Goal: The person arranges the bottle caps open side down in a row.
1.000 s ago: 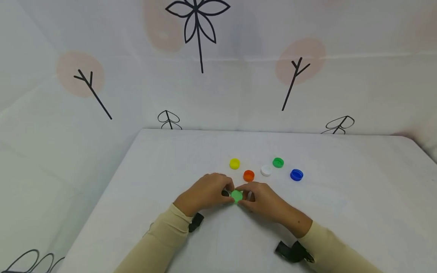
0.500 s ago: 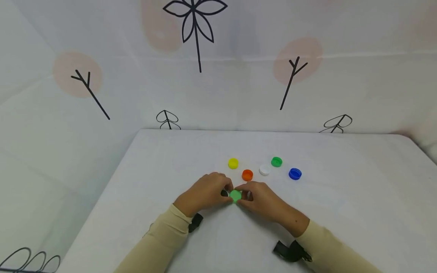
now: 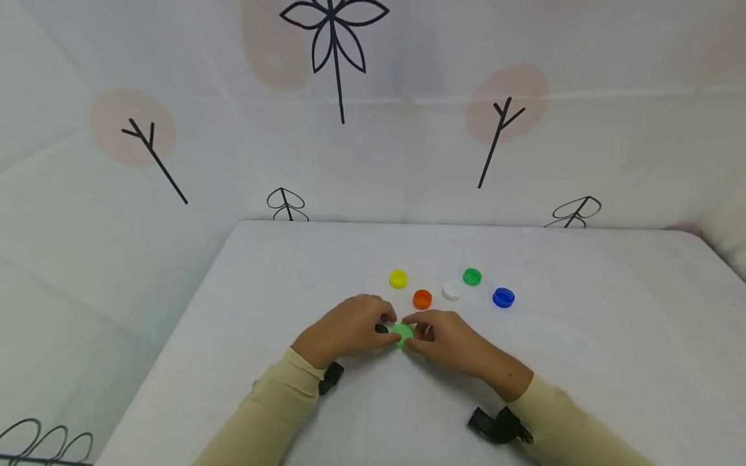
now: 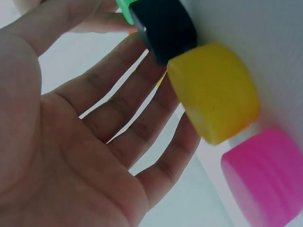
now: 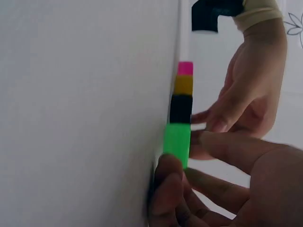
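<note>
A light green bottle cap point(image 3: 403, 331) stands between both hands on the white table. My right hand point(image 3: 445, 343) pinches its right side with thumb and index finger. My left hand point(image 3: 346, 330) is at the cap's left, its thumb and fingers parted, the thumb overlapping the cap's edge. In the right wrist view, the green cap is first in a row with a black cap point(image 5: 181, 109), a yellow cap point(image 5: 184, 85) and a pink cap point(image 5: 185, 68). Extended left fingers lie behind the black and yellow caps in the left wrist view; contact is unclear.
Beyond the hands lie loose caps: yellow point(image 3: 398, 279), orange point(image 3: 422, 299), white point(image 3: 451, 290), green point(image 3: 472, 276) and blue point(image 3: 504, 298). The white table point(image 3: 594, 323) meets a patterned cloth wall point(image 3: 402, 162) at its back edge. Black wrist devices point(image 3: 498, 426) hang below the sleeves.
My left thumb and fingers have loosened from the light green cap and drawn slightly left. My right hand stays at the cap. The loose caps have not moved on the table.
</note>
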`<state>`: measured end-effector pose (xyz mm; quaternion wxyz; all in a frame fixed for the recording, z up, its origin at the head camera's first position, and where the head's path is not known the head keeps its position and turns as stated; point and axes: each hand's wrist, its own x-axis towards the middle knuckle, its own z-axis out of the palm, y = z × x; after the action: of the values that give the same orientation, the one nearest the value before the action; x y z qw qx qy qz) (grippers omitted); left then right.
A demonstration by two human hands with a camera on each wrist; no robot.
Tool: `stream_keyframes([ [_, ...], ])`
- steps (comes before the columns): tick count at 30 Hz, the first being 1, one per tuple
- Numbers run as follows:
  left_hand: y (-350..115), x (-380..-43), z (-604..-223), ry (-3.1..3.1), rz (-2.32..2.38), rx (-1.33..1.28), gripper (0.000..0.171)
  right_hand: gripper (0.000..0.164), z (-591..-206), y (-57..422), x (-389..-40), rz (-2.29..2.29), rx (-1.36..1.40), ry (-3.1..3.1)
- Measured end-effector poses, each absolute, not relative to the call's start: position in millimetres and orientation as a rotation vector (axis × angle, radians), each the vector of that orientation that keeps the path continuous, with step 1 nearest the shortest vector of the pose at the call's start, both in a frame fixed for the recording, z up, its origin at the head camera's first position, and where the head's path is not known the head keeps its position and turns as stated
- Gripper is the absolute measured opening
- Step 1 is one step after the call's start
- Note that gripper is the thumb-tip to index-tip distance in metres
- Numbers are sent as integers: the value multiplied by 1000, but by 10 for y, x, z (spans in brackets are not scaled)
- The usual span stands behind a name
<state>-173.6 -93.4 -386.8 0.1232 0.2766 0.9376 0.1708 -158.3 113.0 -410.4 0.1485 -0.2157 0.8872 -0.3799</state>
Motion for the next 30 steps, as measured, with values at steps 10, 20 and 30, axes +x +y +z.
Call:
stream_keyframes([
  [10, -726, -1736, -3741, 2956, 435, 676, 29, 29, -4029, 1272, -1664, -1284, -376, 2681],
  [20, -459, -1823, -3774, 2963, 349, 585, 36, 46, -4063, 1361, -1760, -1273, -386, 2641],
  [30, -379, -1863, -3844, 2957, 345, 533, 30, 43, -4100, 1380, -1761, -1268, -375, 2586],
])
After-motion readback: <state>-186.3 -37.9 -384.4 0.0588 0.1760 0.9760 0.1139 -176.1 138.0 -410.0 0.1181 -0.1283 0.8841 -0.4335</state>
